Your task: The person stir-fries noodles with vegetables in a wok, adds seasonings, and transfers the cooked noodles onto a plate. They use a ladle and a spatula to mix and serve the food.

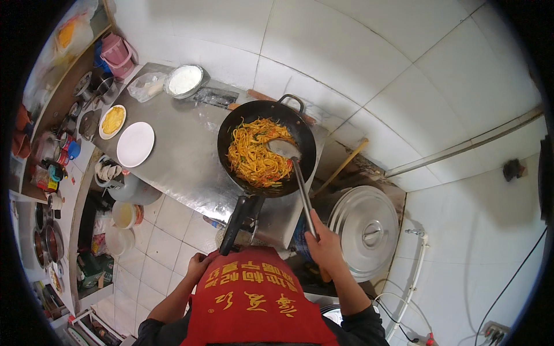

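My right hand [324,244] grips the long shaft of a metal wok spatula [303,181], whose wooden end shows below the fist. Its broad head rests inside a black wok [308,129], against the right side of the noodles [255,151]. The noodles look browned and are mixed with green and red bits. Toward me points the wok's black handle [233,227], its end close to my red apron [255,294]. My left hand [200,264] is at the apron's left edge, near the handle's end. Its fingers are partly hidden, so I cannot tell whether they hold anything.
The wok sits over a metal worktop [181,142]. On it are a white plate [135,145], a plate of yellow food [113,122] and a bowl of white powder [185,81]. A large lidded pot [368,233] stands at right; shelves [65,207] line the left.
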The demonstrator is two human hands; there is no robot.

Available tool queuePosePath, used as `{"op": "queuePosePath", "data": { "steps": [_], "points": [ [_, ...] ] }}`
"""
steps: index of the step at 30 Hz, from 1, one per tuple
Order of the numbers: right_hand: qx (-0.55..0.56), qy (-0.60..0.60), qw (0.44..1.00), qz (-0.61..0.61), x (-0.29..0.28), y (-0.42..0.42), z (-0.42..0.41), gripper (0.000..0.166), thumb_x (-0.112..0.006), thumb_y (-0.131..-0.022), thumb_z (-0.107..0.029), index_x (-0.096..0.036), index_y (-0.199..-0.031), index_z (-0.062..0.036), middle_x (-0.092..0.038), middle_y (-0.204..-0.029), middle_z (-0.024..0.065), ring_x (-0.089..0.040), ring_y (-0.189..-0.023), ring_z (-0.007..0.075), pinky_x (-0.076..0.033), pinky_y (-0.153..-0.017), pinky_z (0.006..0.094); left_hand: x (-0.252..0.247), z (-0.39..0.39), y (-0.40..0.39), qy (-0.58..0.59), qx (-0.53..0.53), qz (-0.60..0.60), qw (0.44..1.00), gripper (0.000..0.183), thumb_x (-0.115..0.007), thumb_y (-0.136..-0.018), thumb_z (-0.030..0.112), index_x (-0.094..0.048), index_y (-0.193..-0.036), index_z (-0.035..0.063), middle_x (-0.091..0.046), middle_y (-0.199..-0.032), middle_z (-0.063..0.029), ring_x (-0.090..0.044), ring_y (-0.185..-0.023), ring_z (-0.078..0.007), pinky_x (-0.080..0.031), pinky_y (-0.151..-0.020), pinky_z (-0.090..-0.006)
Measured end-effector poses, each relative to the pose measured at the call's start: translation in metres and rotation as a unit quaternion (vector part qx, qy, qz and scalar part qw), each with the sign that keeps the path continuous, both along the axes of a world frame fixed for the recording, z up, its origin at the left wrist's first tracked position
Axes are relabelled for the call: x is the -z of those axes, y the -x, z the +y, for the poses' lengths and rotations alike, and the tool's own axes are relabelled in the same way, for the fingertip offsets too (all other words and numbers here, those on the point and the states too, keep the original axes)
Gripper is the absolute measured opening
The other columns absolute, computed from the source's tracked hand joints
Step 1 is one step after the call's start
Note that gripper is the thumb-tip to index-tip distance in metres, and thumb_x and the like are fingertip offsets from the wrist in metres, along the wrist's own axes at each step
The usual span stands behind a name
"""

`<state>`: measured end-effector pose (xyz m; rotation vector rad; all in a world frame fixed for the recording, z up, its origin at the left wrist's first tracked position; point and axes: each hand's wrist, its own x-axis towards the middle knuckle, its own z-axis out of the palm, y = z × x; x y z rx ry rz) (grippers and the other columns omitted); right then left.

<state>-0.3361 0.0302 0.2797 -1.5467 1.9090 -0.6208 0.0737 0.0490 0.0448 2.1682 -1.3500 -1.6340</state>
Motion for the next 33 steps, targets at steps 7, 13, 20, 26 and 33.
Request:
{"op": "queuePosePath", "data": {
  "steps": [7, 13, 20, 26, 33],
  "points": [
    [0.211, -0.112, 0.815, -0.528, 0.021, -0.001, -0.045, 0.058, -0.053, -0.098, -0.01, -0.035, -0.152, -0.009, -0.059, -0.079, 0.0069, -0.049, -0.051, 0.0109, -0.039, -0.042, 0.0259, 0.001, 0.004, -0.002, 0.032, -0.021, 0.026, 0.999, 0.041, -0.074, -0.084, 0.034, -0.066, -0.098, -0.0042, -0.071, -0.088, -0.0145, -0.067, -0.077, -0.0222, -0.054, -0.07, -0.0351],
    [0.168, -0.178, 0.824, -0.511, 0.004, -0.011, -0.071, 0.058, -0.055, -0.098, -0.01, -0.035, -0.152, -0.0077, -0.058, -0.075, 0.0063, -0.05, -0.052, 0.0113, -0.041, -0.044, 0.0284, 0.007, 0.008, -0.007, 0.035, -0.001, 0.027, 0.999, 0.041, -0.074, -0.083, 0.033, -0.066, -0.098, -0.0044, -0.071, -0.087, -0.0155, -0.067, -0.079, -0.0242, -0.054, -0.072, -0.0351],
    [0.062, -0.086, 0.994, -0.037, -0.015, 0.008, -0.045, 0.062, -0.059, -0.094, -0.018, -0.037, -0.151, -0.0159, -0.067, -0.09, 0.0229, -0.067, -0.077, 0.0356, -0.052, -0.071, 0.0381, 0.006, 0.025, -0.019, 0.036, -0.057, 0.041, 0.997, 0.035, -0.069, -0.085, 0.024, -0.066, -0.101, -0.0061, -0.07, -0.092, -0.0165, -0.066, -0.083, -0.0236, -0.054, -0.075, -0.0349],
    [-0.081, -0.038, 0.994, 0.067, 0.028, 0.002, -0.048, 0.067, -0.059, -0.093, -0.019, -0.031, -0.154, -0.0154, -0.066, -0.089, 0.0245, -0.066, -0.082, 0.0411, -0.051, -0.071, 0.0452, 0.007, 0.022, -0.019, 0.032, -0.057, 0.041, 0.997, 0.036, -0.071, -0.084, 0.029, -0.065, -0.098, -0.0041, -0.07, -0.088, -0.0146, -0.066, -0.079, -0.0218, -0.054, -0.072, -0.0342],
    [-0.167, 0.057, 0.982, 0.068, 0.035, 0.007, -0.01, 0.069, -0.057, -0.092, -0.015, -0.028, -0.154, -0.012, -0.066, -0.081, 0.024, -0.064, -0.07, 0.0418, -0.049, -0.062, 0.0489, 0.013, 0.023, -0.026, 0.049, -0.051, 0.053, 0.996, 0.038, -0.072, -0.085, 0.031, -0.065, -0.098, -0.0041, -0.071, -0.087, -0.0145, -0.066, -0.077, -0.0215, -0.054, -0.071, -0.0345]
  ]
}}
